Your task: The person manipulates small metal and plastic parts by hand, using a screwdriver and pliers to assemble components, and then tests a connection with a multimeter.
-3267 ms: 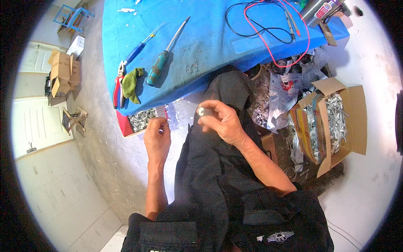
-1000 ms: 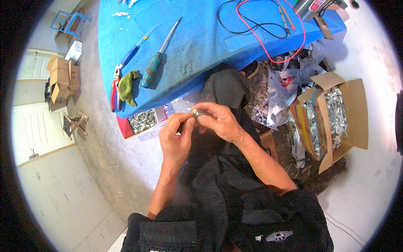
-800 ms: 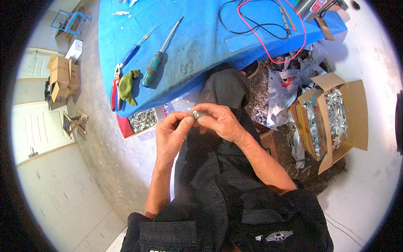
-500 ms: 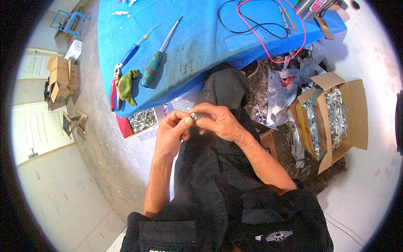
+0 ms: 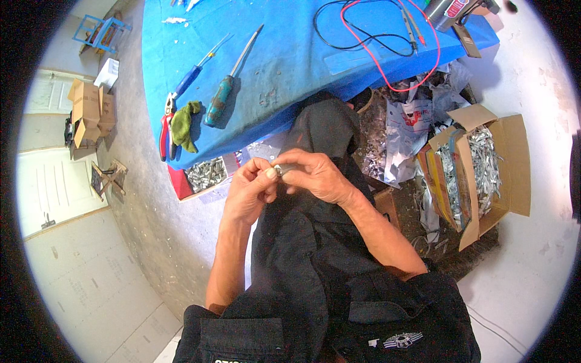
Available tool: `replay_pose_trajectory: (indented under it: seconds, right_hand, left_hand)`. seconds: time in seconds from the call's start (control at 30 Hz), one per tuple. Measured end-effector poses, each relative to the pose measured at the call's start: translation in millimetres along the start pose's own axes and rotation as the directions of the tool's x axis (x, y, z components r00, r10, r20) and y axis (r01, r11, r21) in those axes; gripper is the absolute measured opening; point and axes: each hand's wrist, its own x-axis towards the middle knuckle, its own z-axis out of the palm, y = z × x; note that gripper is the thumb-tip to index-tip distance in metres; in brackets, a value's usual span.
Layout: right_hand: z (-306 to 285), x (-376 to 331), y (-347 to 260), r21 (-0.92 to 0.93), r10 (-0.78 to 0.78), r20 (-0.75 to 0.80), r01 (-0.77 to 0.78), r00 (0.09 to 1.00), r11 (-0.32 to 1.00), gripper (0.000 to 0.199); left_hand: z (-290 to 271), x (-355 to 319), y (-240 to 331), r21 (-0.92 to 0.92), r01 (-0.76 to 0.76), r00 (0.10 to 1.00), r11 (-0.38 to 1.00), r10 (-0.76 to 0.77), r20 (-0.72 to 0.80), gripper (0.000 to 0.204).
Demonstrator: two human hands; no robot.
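Above my lap, a small shiny metal piece is pinched between my two hands. Its exact kind cannot be made out, as fingers cover most of it. My left hand closes on it with thumb and forefinger. From the other side, my right hand grips it with thumb and fingers, the forefinger lying over the top. Beyond the hands is the edge of a table with a blue cloth. On it lie a teal-handled screwdriver, a blue screwdriver, red-handled pliers and a green rag.
A box of small metal parts stands below the table edge on the left. To the right are a cardboard box of metal strips and a plastic bag. Red and black test leads hang over the cloth's right side.
Both hands keep their pinch on the small metal piece, with only slight finger movement. Nothing else has visibly moved.
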Motion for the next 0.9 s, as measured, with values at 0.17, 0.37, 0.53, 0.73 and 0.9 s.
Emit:
replay_pose_trajectory:
  seconds: [0.17, 0.37, 0.53, 0.73, 0.9]
  right_hand:
    - [1.7, 0.6, 0.2, 0.000, -0.002, -0.015, 0.002, 1.000, 1.000, 0.030]
    - [1.3, 1.1, 3.6, 0.026, -0.042, -0.022, 0.043, 0.999, 0.999, 0.027]
    - [-1.5, 0.6, 12.1, -0.019, -0.090, -0.007, 0.090, 0.996, 0.996, 0.025]
    - [1.0, 0.1, 7.3, -0.059, -0.090, -0.016, 0.088, 0.996, 0.994, 0.025]
    - [1.9, -2.7, -1.0, 0.116, 0.046, -0.041, -0.041, 0.998, 0.992, 0.032]
  left_hand:
    - [6.0, -1.6, 2.6, -0.029, -0.071, 0.996, 0.997, 0.069, -0.059, 0.026]
    - [7.7, 3.1, -1.7, 0.130, -0.096, 0.992, 0.987, 0.106, -0.071, 0.026]
    - [10.0, 1.9, -5.9, 0.019, -0.033, 0.997, 0.999, 0.034, -0.068, 0.029]
    - [11.5, -1.6, -7.6, 0.067, -0.015, 0.995, 0.998, 0.021, -0.098, 0.028]
    - [7.4, -6.4, -4.0, -0.128, -0.068, 0.990, 0.989, 0.051, -0.129, 0.031]
